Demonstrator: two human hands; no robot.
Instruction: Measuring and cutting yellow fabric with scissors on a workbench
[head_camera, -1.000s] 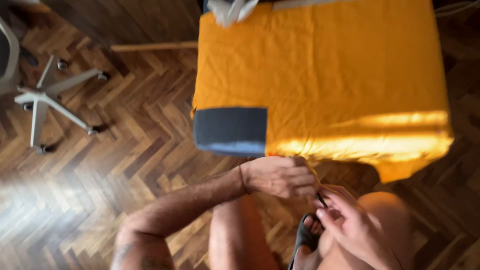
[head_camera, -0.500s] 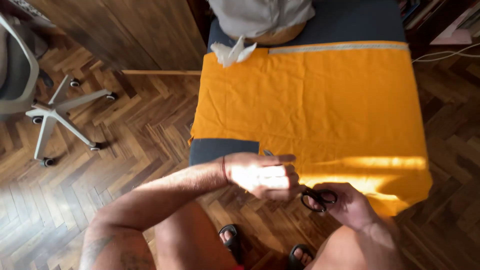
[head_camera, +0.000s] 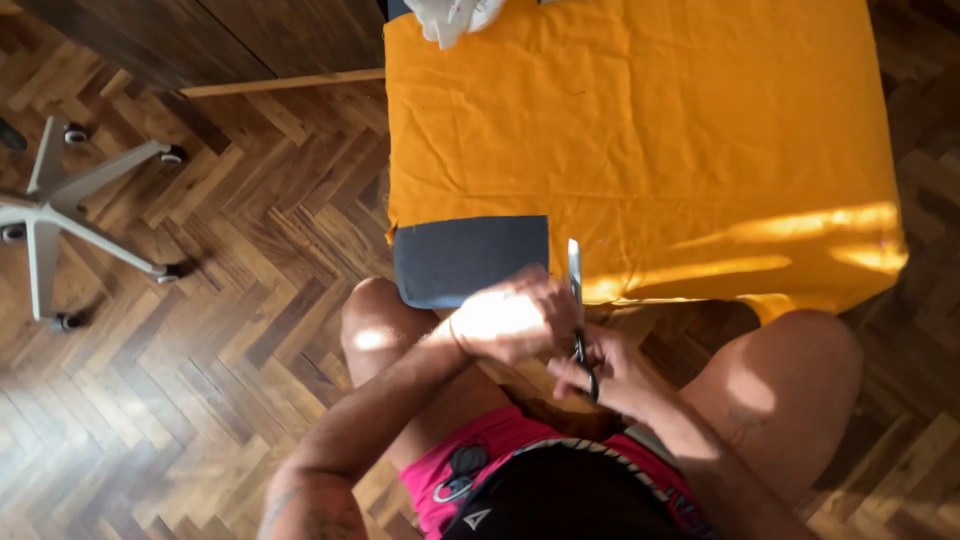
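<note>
The person sits w/ bare knees apart, looking down at a table (head_camera: 470, 262) covered by an orange cloth (head_camera: 640, 140). At the near left corner the cloth is missing and the dark grey top of the table shows as a rectangle. The right hand (head_camera: 610, 375) has its grip clenched around the black handles of the scissors (head_camera: 577, 300); the blades point up, away from the body, and the tips reach the near edge of the cloth, just beside the grey rectangle. The left hand (head_camera: 505, 318) is in strong sunlight, curled, close against the scissors and the cloth edge; if its grip pinches the cloth I cannot tell, the light is too bright. Near edge of the cloth hangs a bit over the table on the right side. A white crumpled fabric (head_camera: 455, 15) lies at the far edge. On the herringbone wood floor (head_camera: 220, 250), left, stands the white base of an office chair (head_camera: 60, 210), well apart from the table
</note>
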